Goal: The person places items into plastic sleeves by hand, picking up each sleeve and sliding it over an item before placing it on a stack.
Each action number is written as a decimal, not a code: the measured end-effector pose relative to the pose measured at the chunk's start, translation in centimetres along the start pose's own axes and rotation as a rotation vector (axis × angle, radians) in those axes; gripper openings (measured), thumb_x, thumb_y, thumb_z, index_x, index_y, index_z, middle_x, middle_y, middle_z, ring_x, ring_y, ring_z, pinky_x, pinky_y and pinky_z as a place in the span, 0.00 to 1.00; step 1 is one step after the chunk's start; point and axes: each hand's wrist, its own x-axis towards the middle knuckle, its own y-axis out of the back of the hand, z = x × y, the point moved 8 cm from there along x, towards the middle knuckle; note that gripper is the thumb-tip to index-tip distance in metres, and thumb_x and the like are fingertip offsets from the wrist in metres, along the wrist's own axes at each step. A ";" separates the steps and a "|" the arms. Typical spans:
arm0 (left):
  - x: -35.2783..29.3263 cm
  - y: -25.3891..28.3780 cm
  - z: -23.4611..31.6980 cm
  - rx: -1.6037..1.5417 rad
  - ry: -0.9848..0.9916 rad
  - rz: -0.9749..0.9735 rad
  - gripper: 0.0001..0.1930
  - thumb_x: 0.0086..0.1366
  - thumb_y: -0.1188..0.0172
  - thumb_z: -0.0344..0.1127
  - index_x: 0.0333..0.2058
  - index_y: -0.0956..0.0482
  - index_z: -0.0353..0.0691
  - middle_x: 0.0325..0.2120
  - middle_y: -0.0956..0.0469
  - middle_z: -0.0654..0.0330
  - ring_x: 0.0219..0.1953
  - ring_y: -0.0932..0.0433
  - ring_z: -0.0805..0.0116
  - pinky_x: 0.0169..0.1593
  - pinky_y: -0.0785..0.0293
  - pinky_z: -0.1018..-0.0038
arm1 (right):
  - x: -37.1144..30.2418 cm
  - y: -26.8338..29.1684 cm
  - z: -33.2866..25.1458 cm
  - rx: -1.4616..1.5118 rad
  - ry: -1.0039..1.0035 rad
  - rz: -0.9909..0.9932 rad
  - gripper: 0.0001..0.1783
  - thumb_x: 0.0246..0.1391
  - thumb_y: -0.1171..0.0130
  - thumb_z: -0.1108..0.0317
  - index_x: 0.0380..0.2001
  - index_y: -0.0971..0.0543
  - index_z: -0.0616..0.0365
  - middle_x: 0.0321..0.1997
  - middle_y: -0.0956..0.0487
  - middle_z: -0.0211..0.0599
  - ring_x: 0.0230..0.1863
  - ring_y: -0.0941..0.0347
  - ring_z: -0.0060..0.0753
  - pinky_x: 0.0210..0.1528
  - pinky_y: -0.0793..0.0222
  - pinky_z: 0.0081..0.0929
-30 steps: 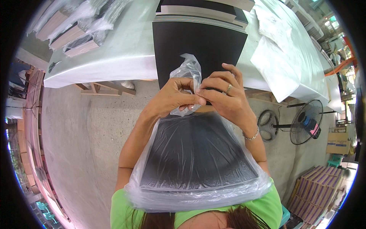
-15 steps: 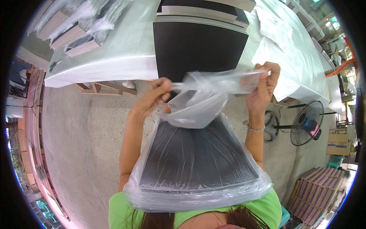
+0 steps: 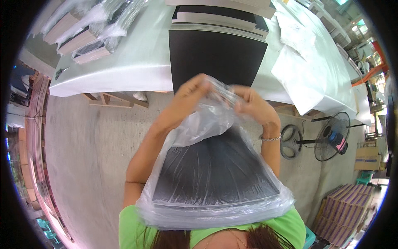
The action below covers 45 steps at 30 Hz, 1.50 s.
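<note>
A clear plastic bag (image 3: 203, 118) with a flat black board-like piece (image 3: 215, 170) inside stands against my chest, its mouth gathered upward. My left hand (image 3: 191, 95) is closed on one side of the bag's gathered top. Close to it on the right, my right hand (image 3: 255, 107) pinches the other side, with twisted plastic stretched between the fingers. Motion blurs both sets of fingertips a little. Just beyond my hands, a large black panel (image 3: 215, 58) leans at the table's front edge, with more black, pale-edged pieces stacked behind it.
A white-covered table (image 3: 137, 68) spans the far side. Plastic-wrapped pieces (image 3: 89, 52) lie at its left, near a small dark tool (image 3: 61, 72). White sheets (image 3: 296, 79) hang over its right edge. A fan (image 3: 333, 137) stands at right, near a striped woven box (image 3: 344, 211).
My hands have come together from wide apart, drawing the bag's stretched top ends inward. The filled bag stays against my chest.
</note>
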 end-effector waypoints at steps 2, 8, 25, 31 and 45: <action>-0.1 1.2 -0.4 -0.551 0.086 0.054 0.09 0.64 0.49 0.40 0.35 0.29 0.41 0.20 0.34 0.70 0.25 0.30 0.82 0.39 0.29 0.78 | -2.6 -0.2 1.4 0.153 0.045 -0.231 0.13 0.49 0.40 0.63 0.33 0.25 0.61 0.26 0.25 0.25 0.23 0.35 0.12 0.23 0.41 0.14; -2.5 0.2 -2.2 -0.612 0.313 -0.183 0.28 0.62 0.49 0.50 0.50 0.34 0.28 0.37 0.25 0.57 0.36 0.26 0.73 0.43 0.28 0.78 | -4.5 4.7 4.4 1.223 0.287 0.405 0.17 0.54 0.49 0.63 0.43 0.29 0.63 0.42 0.26 0.43 0.45 0.30 0.39 0.53 0.35 0.38; -4.0 7.1 -7.1 -0.542 0.053 0.104 0.33 0.62 0.53 0.55 0.55 0.40 0.32 0.33 0.26 0.57 0.23 0.31 0.74 0.26 0.34 0.82 | -6.1 -0.4 -1.4 1.524 0.501 -0.225 0.36 0.49 0.50 0.37 0.53 0.34 0.52 0.43 0.29 0.42 0.44 0.34 0.40 0.49 0.38 0.39; -4.9 5.8 -6.8 -0.395 0.011 -0.271 0.43 0.48 0.35 0.47 0.57 0.44 0.31 0.38 0.27 0.56 0.37 0.27 0.72 0.35 0.29 0.79 | -6.1 3.7 -2.3 1.274 0.641 -0.045 0.32 0.46 0.46 0.38 0.49 0.29 0.46 0.46 0.31 0.39 0.52 0.43 0.43 0.60 0.54 0.48; 0.0 13.2 6.6 0.754 -0.624 0.730 0.18 0.43 0.53 0.13 0.34 0.27 0.36 0.25 0.32 0.63 0.30 0.29 0.75 0.36 0.34 0.78 | -3.8 9.6 -4.5 -0.056 0.302 0.821 0.34 0.39 0.42 0.84 0.53 0.38 0.58 0.26 0.33 0.26 0.31 0.34 0.18 0.36 0.38 0.14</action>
